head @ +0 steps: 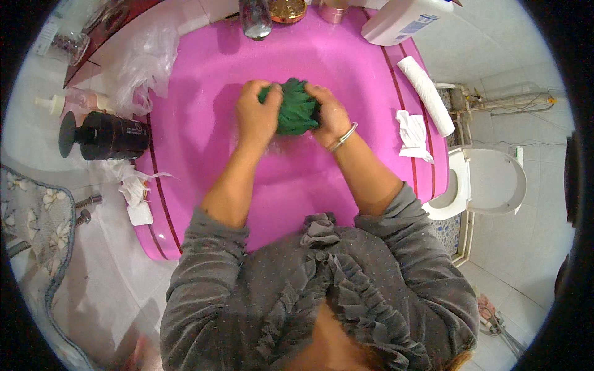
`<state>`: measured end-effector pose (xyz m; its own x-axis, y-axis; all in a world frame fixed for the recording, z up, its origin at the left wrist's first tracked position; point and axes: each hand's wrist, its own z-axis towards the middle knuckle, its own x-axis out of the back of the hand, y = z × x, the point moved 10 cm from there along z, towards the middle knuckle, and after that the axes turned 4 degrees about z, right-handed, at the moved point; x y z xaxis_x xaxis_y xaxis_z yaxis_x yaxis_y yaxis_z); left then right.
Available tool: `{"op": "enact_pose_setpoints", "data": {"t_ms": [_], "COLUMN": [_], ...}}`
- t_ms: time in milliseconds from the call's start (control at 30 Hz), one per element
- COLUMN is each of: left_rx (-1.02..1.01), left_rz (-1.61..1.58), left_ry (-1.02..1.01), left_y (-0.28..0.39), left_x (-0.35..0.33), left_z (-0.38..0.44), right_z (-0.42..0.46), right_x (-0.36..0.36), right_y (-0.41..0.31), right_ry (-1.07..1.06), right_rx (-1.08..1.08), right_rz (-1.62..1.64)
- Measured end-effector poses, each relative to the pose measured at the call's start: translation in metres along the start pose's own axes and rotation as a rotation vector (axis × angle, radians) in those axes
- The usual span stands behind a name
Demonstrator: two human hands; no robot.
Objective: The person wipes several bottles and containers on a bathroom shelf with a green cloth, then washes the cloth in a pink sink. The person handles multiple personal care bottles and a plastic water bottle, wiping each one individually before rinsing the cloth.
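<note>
A bunched-up green cloth is held between my two hands, over the bowl of a pink washbasin. My left hand grips its left side, with the thumb pressed on the folds. On the opposite side, my right hand closes around the cloth, its fingers partly hidden behind it. A silver bangle circles my right wrist. The faucet stands at the basin's back edge, beyond the cloth. Under my hands the basin surface looks wet and slightly blurred.
On the basin's left side are a black pump bottle, a clear plastic bag and crumpled tissue. Along the right rim lie a white paper roll, a crumpled white tissue and a white jug. A toilet stands farther right.
</note>
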<state>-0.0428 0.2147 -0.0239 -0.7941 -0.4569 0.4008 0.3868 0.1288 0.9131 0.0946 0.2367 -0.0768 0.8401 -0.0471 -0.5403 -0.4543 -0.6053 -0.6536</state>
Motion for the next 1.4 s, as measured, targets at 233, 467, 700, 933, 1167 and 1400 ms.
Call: {"op": "enact_pose_setpoints", "data": {"t_ms": [233,467,700,933,1167,1400], "left_rx": [-0.377,0.021,-0.011,-0.375,-0.686,-0.08], "left_rz": [0.146,0.351,0.961,0.36,0.279,-0.033], "left_ry": [-0.013,-0.055,-0.442,-0.426,0.016,0.058], "left_y": [0.047,-0.067,-0.088,0.02,0.098,0.002], "left_x": [-0.038,0.007,-0.029,-0.076,-0.035,-0.009], "left_z": [-0.033,0.042,-0.012,-0.058,-0.062,0.0], "right_z": [0.017,-0.023,-0.002,0.002,0.006,-0.01], "right_x": [0.0,-0.013,0.079,0.085,0.006,-0.013], "right_y": [0.017,0.004,0.02,0.038,0.04,0.006], "right_ry": [-0.329,-0.074,0.191,0.24,-0.36,-0.121], "right_rx": [0.284,0.083,-0.054,-0.19,-0.149,-0.105], "right_rz": [-0.202,-0.15,-0.388,-0.004,0.271,0.048]}}
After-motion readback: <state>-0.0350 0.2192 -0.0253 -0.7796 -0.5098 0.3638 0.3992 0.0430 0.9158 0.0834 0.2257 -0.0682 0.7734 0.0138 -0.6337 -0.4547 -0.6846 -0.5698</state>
